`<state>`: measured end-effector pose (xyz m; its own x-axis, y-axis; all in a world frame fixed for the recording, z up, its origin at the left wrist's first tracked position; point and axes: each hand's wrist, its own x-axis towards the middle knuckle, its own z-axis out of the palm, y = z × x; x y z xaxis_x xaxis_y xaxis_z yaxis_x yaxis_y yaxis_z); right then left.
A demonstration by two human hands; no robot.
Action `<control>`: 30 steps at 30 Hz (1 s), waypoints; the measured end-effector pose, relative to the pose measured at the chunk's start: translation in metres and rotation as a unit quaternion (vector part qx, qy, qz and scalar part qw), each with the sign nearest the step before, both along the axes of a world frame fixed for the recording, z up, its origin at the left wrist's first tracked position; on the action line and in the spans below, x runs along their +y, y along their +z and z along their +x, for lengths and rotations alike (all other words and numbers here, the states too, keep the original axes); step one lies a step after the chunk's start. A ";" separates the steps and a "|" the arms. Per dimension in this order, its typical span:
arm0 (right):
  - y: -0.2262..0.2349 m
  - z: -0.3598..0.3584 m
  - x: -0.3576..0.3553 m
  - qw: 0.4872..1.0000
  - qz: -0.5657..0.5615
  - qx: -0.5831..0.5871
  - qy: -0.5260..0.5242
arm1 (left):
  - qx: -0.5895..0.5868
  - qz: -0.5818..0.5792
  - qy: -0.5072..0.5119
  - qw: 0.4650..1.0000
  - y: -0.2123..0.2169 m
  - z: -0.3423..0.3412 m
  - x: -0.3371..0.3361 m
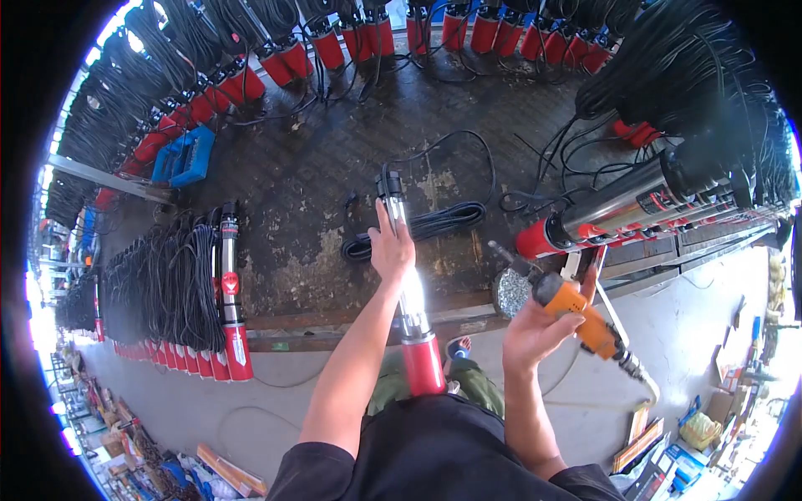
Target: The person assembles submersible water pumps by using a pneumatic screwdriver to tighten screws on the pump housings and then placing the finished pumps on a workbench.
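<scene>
A long submersible pump, with a shiny steel barrel, a red end and a black top, lies from the workbench edge toward my body. My left hand grips its upper barrel, two fingers stretched along the steel. The pump's black cable lies coiled on the bench beside it. In my right hand is an orange power screwdriver, its bit pointing up and left, a hose at its tail. Just left of the tool sits a round container of small metal parts.
Finished-looking pumps with black cables line the left side. More steel pumps are stacked at the right. Red-ended pumps stand along the far edge. A blue plastic carrier lies far left. Boxes rest on the floor.
</scene>
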<state>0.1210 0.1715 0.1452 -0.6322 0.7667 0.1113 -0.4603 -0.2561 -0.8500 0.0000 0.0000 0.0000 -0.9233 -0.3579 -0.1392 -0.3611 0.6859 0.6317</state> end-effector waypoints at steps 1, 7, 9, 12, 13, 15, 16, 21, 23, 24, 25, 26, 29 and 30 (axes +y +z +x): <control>0.007 -0.016 -0.002 0.991 0.056 0.115 0.037 | 0.007 0.001 -0.002 1.000 -0.001 0.001 0.002; 0.011 -0.085 -0.049 0.992 0.083 0.090 -0.041 | 0.001 0.008 0.001 1.000 0.000 -0.004 -0.010; 0.010 -0.109 -0.071 0.989 0.117 0.090 0.026 | 0.023 0.001 0.002 1.000 -0.007 -0.009 -0.007; -0.010 -0.146 -0.092 0.987 0.125 0.040 0.090 | 0.025 -0.004 0.008 1.000 -0.003 -0.009 -0.004; -0.025 -0.161 -0.095 0.983 0.130 0.058 0.113 | 0.031 0.000 0.014 0.999 0.000 -0.007 -0.003; -0.045 -0.185 -0.104 0.980 0.132 0.042 0.142 | 0.048 -0.014 0.017 0.999 -0.004 -0.008 -0.002; -0.050 -0.191 -0.107 0.977 0.151 0.031 0.146 | 0.053 -0.019 0.016 0.998 -0.002 -0.009 -0.002; -0.078 -0.211 -0.114 0.968 0.128 -0.016 0.216 | 0.057 -0.027 0.015 0.998 -0.004 -0.007 -0.004; -0.085 -0.216 -0.114 0.965 0.121 -0.026 0.231 | 0.065 -0.031 0.018 0.997 -0.005 -0.007 -0.004; -0.087 -0.218 -0.114 0.964 0.121 -0.030 0.233 | 0.065 -0.032 0.017 0.997 -0.004 -0.008 -0.005; -0.088 -0.218 -0.113 0.964 0.121 -0.035 0.234 | 0.065 -0.034 0.015 0.997 -0.003 -0.008 -0.006; -0.089 -0.219 -0.113 0.964 0.121 -0.039 0.234 | 0.064 -0.031 0.015 0.997 -0.003 -0.008 -0.005; -0.089 -0.220 -0.115 0.967 0.097 -0.019 0.235 | 0.062 -0.026 0.014 0.998 -0.001 -0.009 -0.006; -0.091 -0.220 -0.115 0.968 0.088 -0.020 0.236 | 0.060 -0.023 0.015 0.998 0.000 -0.010 -0.007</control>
